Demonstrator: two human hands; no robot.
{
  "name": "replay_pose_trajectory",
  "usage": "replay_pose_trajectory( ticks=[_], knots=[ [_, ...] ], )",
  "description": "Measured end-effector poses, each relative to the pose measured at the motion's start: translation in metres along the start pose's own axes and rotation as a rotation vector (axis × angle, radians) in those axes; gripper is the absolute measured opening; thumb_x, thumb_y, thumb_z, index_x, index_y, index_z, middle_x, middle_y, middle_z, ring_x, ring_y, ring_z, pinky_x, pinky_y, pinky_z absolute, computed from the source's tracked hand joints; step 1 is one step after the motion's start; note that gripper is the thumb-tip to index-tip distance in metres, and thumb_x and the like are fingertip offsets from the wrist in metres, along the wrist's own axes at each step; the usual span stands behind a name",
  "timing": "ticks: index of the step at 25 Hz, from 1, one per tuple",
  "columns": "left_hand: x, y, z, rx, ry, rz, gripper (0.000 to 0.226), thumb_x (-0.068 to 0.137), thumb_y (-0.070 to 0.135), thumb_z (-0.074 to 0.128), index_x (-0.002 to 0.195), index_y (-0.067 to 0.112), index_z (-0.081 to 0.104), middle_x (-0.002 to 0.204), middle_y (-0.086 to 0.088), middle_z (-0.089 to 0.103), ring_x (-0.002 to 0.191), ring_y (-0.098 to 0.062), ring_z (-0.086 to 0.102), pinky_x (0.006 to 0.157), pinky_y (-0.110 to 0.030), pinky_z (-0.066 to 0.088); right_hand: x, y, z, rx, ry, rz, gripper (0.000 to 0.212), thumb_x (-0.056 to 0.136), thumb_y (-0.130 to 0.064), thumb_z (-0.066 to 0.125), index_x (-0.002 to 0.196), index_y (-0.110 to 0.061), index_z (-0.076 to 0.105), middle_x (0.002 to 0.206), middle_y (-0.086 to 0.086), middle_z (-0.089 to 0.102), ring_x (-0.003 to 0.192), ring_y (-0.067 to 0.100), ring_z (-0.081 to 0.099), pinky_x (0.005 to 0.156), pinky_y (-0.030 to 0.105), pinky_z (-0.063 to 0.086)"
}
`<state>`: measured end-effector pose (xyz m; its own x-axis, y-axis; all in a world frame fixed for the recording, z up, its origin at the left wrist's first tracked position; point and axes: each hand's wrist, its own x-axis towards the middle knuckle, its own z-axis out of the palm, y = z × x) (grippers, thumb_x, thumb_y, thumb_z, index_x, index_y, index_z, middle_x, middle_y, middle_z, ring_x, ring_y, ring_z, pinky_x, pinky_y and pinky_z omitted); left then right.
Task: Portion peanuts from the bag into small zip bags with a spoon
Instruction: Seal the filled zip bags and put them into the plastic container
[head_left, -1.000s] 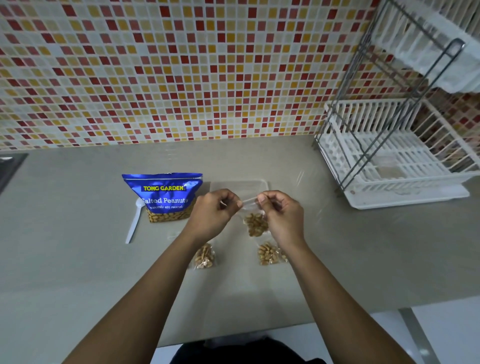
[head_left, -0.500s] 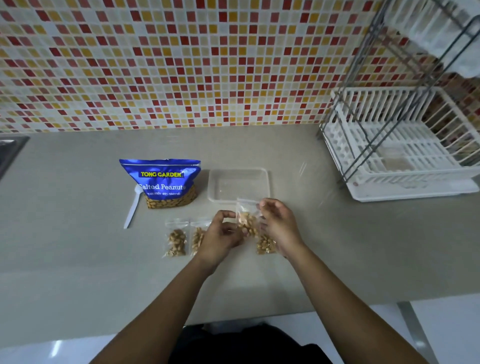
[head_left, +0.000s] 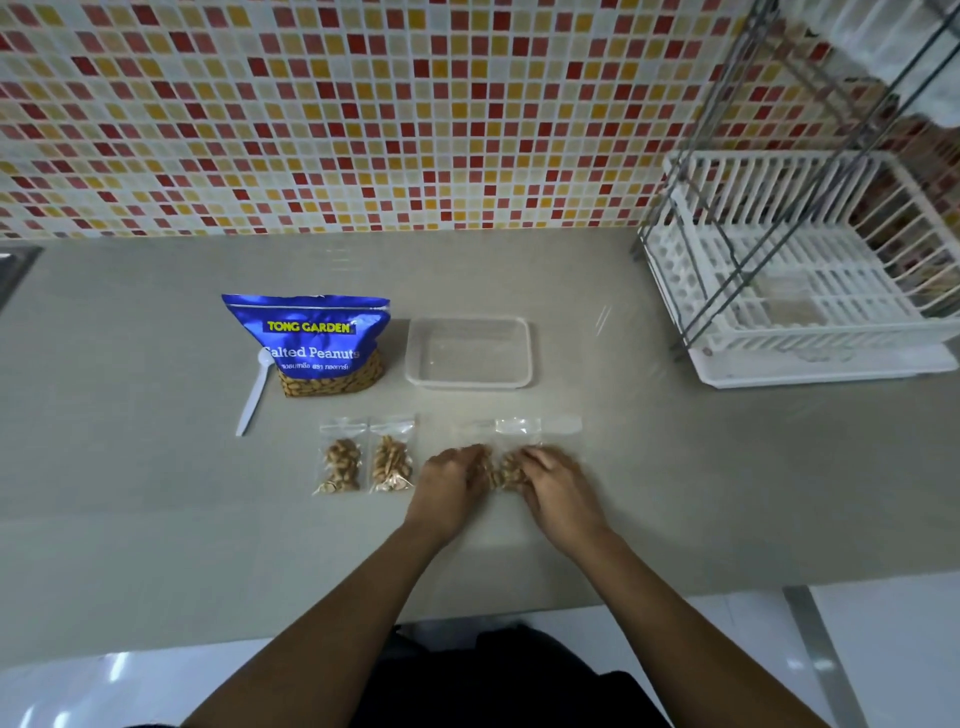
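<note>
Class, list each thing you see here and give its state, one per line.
Peanut bag: upright.
Spoon: lying flat, unheld.
Container: empty, lidless.
Two zip bags: filled, lying flat.
Third zip bag: filled, laid down.
Left hand: touching it; grip unclear.
Right hand: same.

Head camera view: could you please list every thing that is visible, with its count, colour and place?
peanut bag: one, blue, standing at the back left of the counter
spoon: one, white plastic, lying left of the peanut bag
container: one, clear plastic, right of the peanut bag
filled zip bags: two, clear with brown peanuts, side by side in front of the peanut bag
blurred zip bags: count unclear, clear with peanuts, under the hands
dish rack: one, white with grey frame, far right
counter: one, grey
tiled wall: one, red, yellow and cream mosaic, behind
left hand: on the blurred zip bags, grip unclear
right hand: same
</note>
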<state>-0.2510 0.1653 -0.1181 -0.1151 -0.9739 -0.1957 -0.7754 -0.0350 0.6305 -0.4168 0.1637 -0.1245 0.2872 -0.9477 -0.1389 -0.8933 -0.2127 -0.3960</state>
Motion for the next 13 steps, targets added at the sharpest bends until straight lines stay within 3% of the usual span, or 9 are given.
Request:
replay_pose_trajectory(
  ticks=[4, 9, 13],
  knots=[
    [-0.004, -0.008, -0.006, 0.103, 0.107, 0.088, 0.042, 0.087, 0.016, 0.059, 0.129, 0.014, 0.054, 0.110, -0.020, 0.048, 0.098, -0.035, 0.051, 0.093, -0.035, 0.043, 0.004, -0.007, -0.002, -0.002, 0.136, -0.058, 0.043, 0.082, -0.013, 0.053, 0.125, -0.012, 0.057, 0.126, 0.013, 0.059, 0.116, 0.033, 0.054, 0.102, 0.038, 0.041],
    [-0.003, -0.043, -0.039, 0.162, 0.196, 0.028, 0.038, 0.085, 0.005, 0.054, 0.123, 0.001, 0.056, 0.120, -0.025, 0.057, 0.109, -0.042, 0.053, 0.096, -0.043, 0.044, 0.034, -0.049, -0.001, 0.171, 0.139, -0.119, 0.034, 0.083, -0.011, 0.046, 0.112, -0.011, 0.065, 0.104, 0.013, 0.065, 0.096, 0.031, 0.061, 0.086, 0.034, 0.049],
    [-0.018, -0.077, -0.063, 0.211, 0.216, -0.025, 0.042, 0.084, 0.024, 0.044, 0.112, -0.001, 0.062, 0.108, -0.025, 0.065, 0.094, -0.044, 0.061, 0.085, -0.044, 0.052, 0.062, -0.096, 0.023, 0.361, 0.082, 0.066, 0.019, 0.084, -0.009, 0.054, 0.098, -0.013, 0.066, 0.102, 0.012, 0.064, 0.094, 0.028, 0.061, 0.083, 0.030, 0.045]
  ],
)
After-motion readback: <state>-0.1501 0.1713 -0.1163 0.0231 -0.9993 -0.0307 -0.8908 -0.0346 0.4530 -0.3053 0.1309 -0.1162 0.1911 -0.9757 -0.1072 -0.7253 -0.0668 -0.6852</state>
